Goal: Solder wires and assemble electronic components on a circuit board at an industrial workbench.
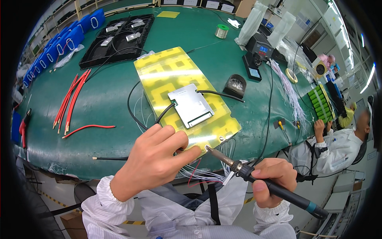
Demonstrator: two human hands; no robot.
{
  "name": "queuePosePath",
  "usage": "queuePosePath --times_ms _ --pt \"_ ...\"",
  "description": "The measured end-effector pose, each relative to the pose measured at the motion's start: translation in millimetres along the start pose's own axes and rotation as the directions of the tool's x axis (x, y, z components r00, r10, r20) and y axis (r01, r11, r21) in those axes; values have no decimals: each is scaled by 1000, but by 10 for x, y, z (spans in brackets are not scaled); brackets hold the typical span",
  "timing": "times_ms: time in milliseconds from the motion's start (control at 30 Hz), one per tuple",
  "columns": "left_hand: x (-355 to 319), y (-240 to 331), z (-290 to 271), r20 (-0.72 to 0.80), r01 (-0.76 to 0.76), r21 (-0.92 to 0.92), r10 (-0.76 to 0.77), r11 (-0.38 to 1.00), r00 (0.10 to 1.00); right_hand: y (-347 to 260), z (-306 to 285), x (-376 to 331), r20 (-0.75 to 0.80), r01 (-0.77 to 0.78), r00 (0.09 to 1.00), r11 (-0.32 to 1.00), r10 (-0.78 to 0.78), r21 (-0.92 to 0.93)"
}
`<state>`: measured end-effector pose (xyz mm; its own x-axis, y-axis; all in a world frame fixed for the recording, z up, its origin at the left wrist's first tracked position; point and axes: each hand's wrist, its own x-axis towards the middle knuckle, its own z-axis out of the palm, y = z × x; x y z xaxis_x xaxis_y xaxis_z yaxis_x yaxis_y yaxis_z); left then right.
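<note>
My right hand (275,181) is closed around the dark handle of a soldering iron (274,187). The iron's tip meets the near edge of a yellow-covered flat pack (199,73), at a small pale spot. Right beside that tip, my left hand (159,159) bends over the same edge with its fingers curled and the index fingertip pressed down. What it pinches, if anything, is hidden. On the pack lies a silver circuit module (191,106) with a black cable on either side. Thin white wires (203,174) and a red one hang below the edge.
Red cables (71,101) lie at left near a black tray (117,40) of modules. A tip-cleaning holder (235,86), solder spool (221,31) and soldering station (258,49) stand beyond the pack. White wire bundles (288,89) and a co-worker (334,145) are at right.
</note>
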<state>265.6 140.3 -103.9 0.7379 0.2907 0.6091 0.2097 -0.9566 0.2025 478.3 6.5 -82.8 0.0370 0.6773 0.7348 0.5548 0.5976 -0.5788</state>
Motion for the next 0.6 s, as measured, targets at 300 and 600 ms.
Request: queuePosePath --times_ms 300,600 --pt "-252 -35 -256 -81 141 3 -140 990 987 -16 -69 -80 -44 -95 994 993 99 69" --pt "-1639 -720 -1078 23 651 -43 -650 758 759 89 -120 -150 -368 -266 861 927 352 265"
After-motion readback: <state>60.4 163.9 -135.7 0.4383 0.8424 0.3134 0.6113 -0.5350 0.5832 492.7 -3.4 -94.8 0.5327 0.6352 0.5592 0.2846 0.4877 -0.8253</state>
